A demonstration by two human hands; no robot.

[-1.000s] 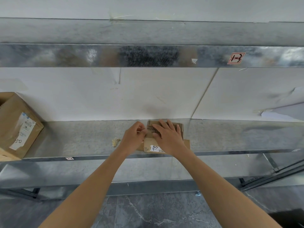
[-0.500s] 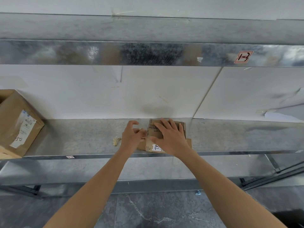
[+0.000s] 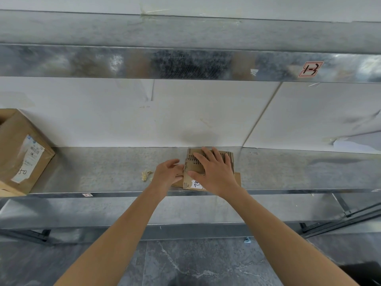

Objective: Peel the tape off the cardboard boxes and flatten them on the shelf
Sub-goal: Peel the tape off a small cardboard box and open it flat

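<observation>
A small flattened cardboard box with a white label lies on the metal shelf near its front edge. My right hand lies flat on top of it, fingers spread and pressing down. Just left of the box, my left hand has its fingers loosely curled against the box's left edge; whether it pinches tape there is hidden. A crumpled bit of peeled tape lies on the shelf left of my left hand.
A larger brown cardboard box with a white shipping label stands at the shelf's far left. An upper metal shelf runs overhead. A white wall backs the shelf. A lower shelf and grey floor lie below.
My left hand has let go of the box's left corner and dropped slightly lower beside it, fingers relaxing. My right hand stays pressed on the box.
</observation>
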